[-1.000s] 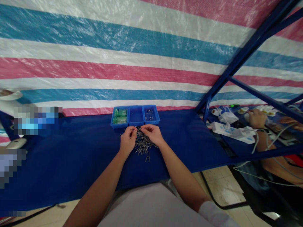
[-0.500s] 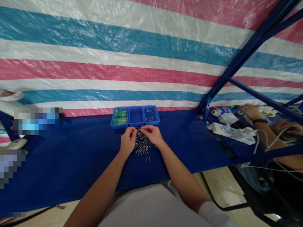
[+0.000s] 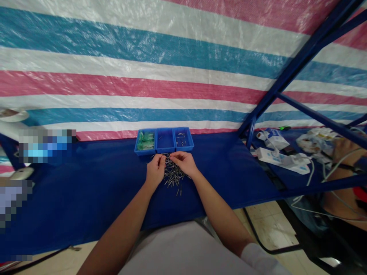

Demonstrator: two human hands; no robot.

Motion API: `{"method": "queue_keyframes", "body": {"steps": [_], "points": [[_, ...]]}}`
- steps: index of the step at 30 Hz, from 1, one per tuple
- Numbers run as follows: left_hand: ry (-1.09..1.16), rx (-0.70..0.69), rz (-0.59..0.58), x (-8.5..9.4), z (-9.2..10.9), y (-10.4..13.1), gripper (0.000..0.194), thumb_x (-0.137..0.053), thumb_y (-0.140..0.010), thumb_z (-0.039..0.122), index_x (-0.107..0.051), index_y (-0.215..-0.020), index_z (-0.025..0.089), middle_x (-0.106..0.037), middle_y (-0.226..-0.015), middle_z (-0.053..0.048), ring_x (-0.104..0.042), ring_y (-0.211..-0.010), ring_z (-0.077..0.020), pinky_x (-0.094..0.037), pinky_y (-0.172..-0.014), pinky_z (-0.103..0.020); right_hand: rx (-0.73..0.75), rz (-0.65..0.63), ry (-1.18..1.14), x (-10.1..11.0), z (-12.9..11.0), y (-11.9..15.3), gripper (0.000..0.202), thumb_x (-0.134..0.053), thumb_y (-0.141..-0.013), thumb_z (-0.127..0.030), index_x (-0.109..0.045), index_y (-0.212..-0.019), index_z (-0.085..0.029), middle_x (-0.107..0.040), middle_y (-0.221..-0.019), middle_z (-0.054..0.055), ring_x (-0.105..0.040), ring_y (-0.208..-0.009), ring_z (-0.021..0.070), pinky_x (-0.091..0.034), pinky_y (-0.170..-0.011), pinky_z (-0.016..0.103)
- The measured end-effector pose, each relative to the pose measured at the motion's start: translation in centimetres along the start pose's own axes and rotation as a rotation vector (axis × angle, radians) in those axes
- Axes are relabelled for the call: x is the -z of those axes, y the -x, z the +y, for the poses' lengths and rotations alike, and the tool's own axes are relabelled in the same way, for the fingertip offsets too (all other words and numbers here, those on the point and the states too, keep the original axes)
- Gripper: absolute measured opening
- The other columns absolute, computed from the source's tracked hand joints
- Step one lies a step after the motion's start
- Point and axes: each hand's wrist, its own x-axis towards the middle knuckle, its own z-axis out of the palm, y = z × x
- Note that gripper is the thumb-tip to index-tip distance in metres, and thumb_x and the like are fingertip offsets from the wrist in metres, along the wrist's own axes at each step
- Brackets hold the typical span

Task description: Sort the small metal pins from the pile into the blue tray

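Observation:
A loose pile of thin metal pins (image 3: 173,177) lies on the blue tabletop between my hands. My left hand (image 3: 155,168) is at the pile's upper left, thumb and fingers pinched together. Across from it, my right hand (image 3: 185,162) also pinches, its fingertips close to the left ones. What sits between the fingertips is too small to make out. Just beyond my hands stands a blue three-compartment tray (image 3: 165,150). Green-tinted clear packets (image 3: 146,140) fill its left compartment, and several metal pins (image 3: 181,139) lie in the right one.
A white power strip (image 3: 282,159) with cables lies to the right, past the blue frame post (image 3: 250,130). Another person's arm (image 3: 341,177) is at the far right. A striped plastic sheet (image 3: 172,88) hangs behind the table. Blurred-out items lie at the left.
My hands stay nearly where they were, still pinched over the pile. At the far right, the other person's hand has drawn back from the items there, toward the lower right.

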Motion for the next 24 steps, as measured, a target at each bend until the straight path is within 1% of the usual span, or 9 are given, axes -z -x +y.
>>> {"method": "queue_keyframes", "body": {"steps": [5,8,12,15,18,21,24], "points": [[-0.043,-0.044,0.014,0.0,0.0,0.0,0.03,-0.042,-0.089,0.04,-0.055,-0.072,0.019,-0.058,-0.057,0.003,-0.055,-0.054,-0.0115,-0.039,-0.057,-0.023,0.003,0.0,0.005,0.0,0.0,0.0,0.019,-0.073,-0.067,-0.034,-0.072,-0.08,-0.019,-0.072,-0.078,0.003,-0.065,-0.07,0.0162,-0.05,-0.072,0.031],[-0.037,-0.042,0.025,0.0,0.1,-0.1,0.031,-0.043,-0.089,0.04,-0.055,-0.07,0.019,-0.057,-0.057,0.003,-0.054,-0.054,-0.011,-0.039,-0.057,-0.022,0.0,0.005,0.003,0.0,0.1,0.0,0.02,-0.073,-0.067,-0.034,-0.072,-0.08,-0.019,-0.072,-0.079,0.003,-0.065,-0.07,0.0161,-0.05,-0.072,0.03],[0.005,-0.008,0.024,0.0,0.2,-0.1,0.03,-0.045,-0.088,0.043,-0.059,-0.076,0.019,-0.058,-0.057,0.003,-0.054,-0.054,-0.0113,-0.04,-0.057,-0.022,-0.002,0.014,0.005,0.1,0.1,-0.1,0.02,-0.073,-0.067,-0.034,-0.072,-0.081,-0.019,-0.072,-0.078,0.003,-0.065,-0.07,0.0163,-0.05,-0.071,0.03],[0.052,0.014,0.009,-0.1,0.1,-0.1,0.028,-0.048,-0.087,0.044,-0.061,-0.084,0.019,-0.059,-0.06,0.003,-0.055,-0.054,-0.0112,-0.041,-0.056,-0.022,0.003,0.018,0.014,0.1,0.3,-0.1,0.021,-0.073,-0.068,-0.034,-0.072,-0.082,-0.019,-0.072,-0.078,0.004,-0.065,-0.069,0.0161,-0.05,-0.07,0.03],[0.049,-0.007,0.016,-0.2,0.0,-0.1,0.025,-0.052,-0.084,0.042,-0.061,-0.093,0.019,-0.059,-0.062,0.004,-0.054,-0.054,-0.0103,-0.042,-0.057,-0.022,0.011,0.021,0.012,0.1,0.7,-0.2,0.021,-0.073,-0.068,-0.035,-0.072,-0.082,-0.019,-0.072,-0.078,0.004,-0.065,-0.069,0.0158,-0.051,-0.069,0.029],[0.03,-0.036,0.019,-0.2,0.1,-0.1,0.022,-0.053,-0.084,0.038,-0.061,-0.092,0.02,-0.056,-0.059,0.005,-0.052,-0.053,-0.0097,-0.041,-0.057,-0.021,0.02,0.015,-0.001,0.1,1.0,-0.3,0.021,-0.073,-0.068,-0.034,-0.072,-0.082,-0.019,-0.073,-0.079,0.004,-0.065,-0.07,0.0157,-0.051,-0.07,0.029],[0.034,-0.034,0.016,-0.2,0.0,-0.1,0.021,-0.052,-0.085,0.037,-0.06,-0.09,0.019,-0.056,-0.058,0.005,-0.052,-0.052,-0.0098,-0.04,-0.055,-0.021,0.026,0.014,-0.002,0.1,1.1,-0.3,0.02,-0.073,-0.068,-0.033,-0.072,-0.082,-0.019,-0.073,-0.079,0.003,-0.065,-0.069,0.0154,-0.051,-0.069,0.028]]}}
